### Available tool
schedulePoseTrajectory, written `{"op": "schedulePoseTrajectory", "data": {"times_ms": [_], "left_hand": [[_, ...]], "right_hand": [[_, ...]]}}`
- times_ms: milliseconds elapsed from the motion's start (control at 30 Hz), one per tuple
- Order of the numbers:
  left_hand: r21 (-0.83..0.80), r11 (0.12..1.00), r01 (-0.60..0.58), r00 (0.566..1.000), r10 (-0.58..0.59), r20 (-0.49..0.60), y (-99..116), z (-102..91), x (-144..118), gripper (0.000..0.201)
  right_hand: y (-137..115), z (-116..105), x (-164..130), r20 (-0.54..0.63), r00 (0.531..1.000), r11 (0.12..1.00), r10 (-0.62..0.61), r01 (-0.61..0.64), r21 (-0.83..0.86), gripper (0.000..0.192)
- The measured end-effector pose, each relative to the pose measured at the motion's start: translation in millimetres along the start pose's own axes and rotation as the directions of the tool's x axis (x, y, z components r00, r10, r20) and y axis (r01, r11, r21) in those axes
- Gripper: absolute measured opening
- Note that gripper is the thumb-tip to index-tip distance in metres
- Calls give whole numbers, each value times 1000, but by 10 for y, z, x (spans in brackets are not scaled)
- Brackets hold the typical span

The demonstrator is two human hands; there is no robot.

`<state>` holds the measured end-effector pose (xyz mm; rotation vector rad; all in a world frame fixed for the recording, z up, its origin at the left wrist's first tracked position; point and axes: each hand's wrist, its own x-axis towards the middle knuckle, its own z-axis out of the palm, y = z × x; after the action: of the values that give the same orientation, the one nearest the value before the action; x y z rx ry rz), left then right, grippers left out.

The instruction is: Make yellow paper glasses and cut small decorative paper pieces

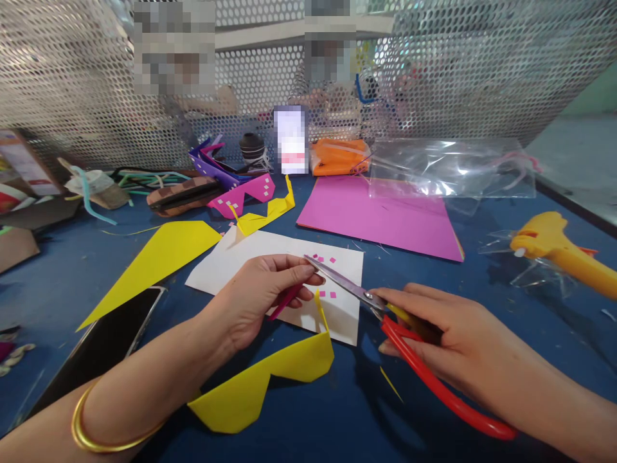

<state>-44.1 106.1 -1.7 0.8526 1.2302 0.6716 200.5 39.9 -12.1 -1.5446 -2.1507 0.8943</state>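
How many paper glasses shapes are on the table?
3. A yellow one lies nearest, below the left hand. A pink one and another yellow one lie farther back, beside the white paper. The purple pile behind may hide more.

Single head-worn camera is looking forward and down, sitting close above the left hand (255, 289) and right hand (434, 334), facing the mesh screen (482, 77) beyond them.
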Motion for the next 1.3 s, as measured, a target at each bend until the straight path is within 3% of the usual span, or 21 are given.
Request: {"op": "schedulePoseTrajectory", "data": {"times_ms": [300,667,1000,1300], "left_hand": [[-19,999,-44,996,43,-82,76,-47,-3,3],[-1,998,-64,996,64,-68,74,2,-58,12],[96,994,-53,995,60,-78,101,70,-99,8],[80,996,-40,997,45,-58,79,74,-92,10]], "right_hand": [[22,0,9,-166,986,999,25,-19,39,43],[-45,4,19,-57,997,999,45,-45,-4,47],[-57,-18,4,-41,999,999,-20,18,-35,44],[-19,-15,12,-57,996,997,-71,71,-14,42]]}}
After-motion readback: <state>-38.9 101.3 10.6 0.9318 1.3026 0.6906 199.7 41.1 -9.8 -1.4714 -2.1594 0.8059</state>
